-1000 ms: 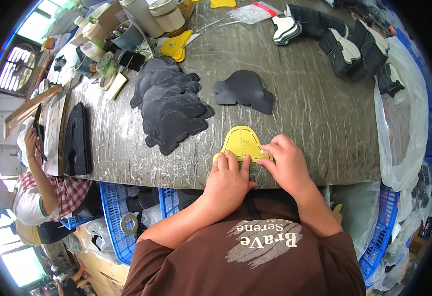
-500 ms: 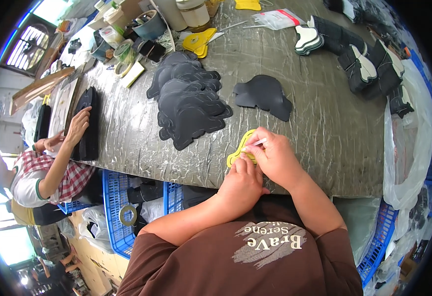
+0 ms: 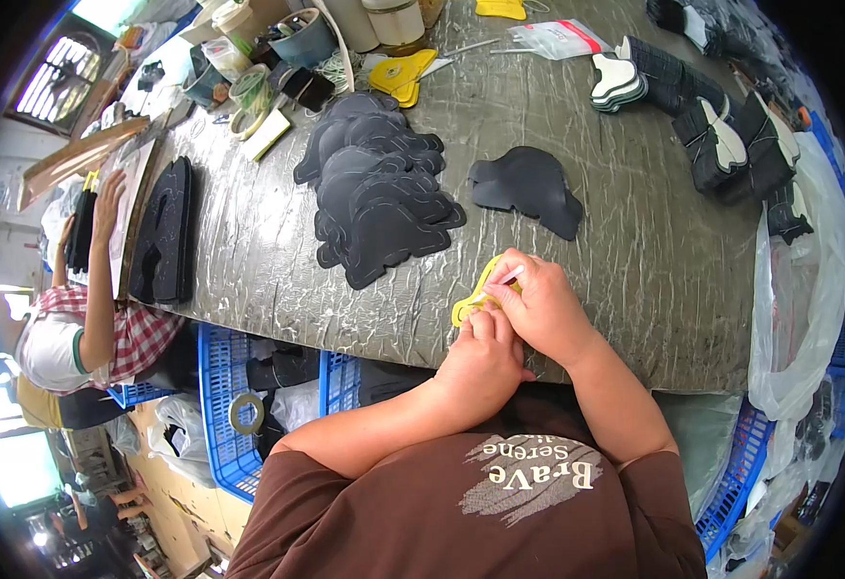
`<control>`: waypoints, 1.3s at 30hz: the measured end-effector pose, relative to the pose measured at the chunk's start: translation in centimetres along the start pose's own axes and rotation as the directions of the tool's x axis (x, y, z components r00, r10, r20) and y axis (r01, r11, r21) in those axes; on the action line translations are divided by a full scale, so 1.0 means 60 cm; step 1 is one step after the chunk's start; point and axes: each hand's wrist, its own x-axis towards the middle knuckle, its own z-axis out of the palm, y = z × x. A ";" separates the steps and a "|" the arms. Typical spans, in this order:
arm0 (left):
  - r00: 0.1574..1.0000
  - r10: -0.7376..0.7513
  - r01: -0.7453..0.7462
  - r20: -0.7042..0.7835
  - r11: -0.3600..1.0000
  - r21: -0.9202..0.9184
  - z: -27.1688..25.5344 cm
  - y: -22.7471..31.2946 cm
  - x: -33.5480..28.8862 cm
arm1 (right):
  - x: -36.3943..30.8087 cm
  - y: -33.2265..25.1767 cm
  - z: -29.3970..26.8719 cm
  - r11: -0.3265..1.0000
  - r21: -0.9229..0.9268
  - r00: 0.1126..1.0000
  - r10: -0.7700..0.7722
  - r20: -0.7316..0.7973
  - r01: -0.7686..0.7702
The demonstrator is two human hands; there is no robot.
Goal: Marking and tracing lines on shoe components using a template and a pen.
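Note:
A yellow stencil (image 3: 464, 310) with a slot in it lies near the table's front edge. My left hand (image 3: 485, 357) presses it down with curled fingers close together. Pinched in my right hand (image 3: 543, 304) is a thin white pen (image 3: 514, 274), its lower end at the stencil. Whatever lies beneath the stencil is mostly covered by it and my hands. Beyond my hands rests a single black cut piece (image 3: 528, 189). To its left, a fanned pile of black pieces (image 3: 384, 217) shows pale outlines.
Tied bundles of black and white pieces (image 3: 717, 145) stand at the far right. Pots and tape (image 3: 304, 41) crowd the far left, near another yellow template (image 3: 403, 77). A co-worker (image 3: 80, 328) sits at left beside a black stack (image 3: 164, 232). Blue crates (image 3: 224, 405) stand below the edge.
The co-worker's hands have left the black stack and reached farther left. My right hand and the pen have shifted slightly along the stencil. The whole view has moved a little.

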 end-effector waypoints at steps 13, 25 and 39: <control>0.999 -0.032 0.032 0.003 0.999 -0.020 -0.001 0.002 0.001 | 0.010 0.008 -0.004 0.999 0.006 0.993 0.047 -0.107 -0.047; 1.000 -0.028 0.028 0.010 0.999 -0.021 -0.004 0.002 0.000 | 0.015 0.032 -0.001 1.000 0.000 0.959 -0.030 -0.281 0.031; 0.999 -0.037 0.038 0.039 0.999 -0.023 -0.006 0.001 0.001 | 0.001 0.037 -0.017 0.991 0.023 0.928 0.130 -0.348 -0.130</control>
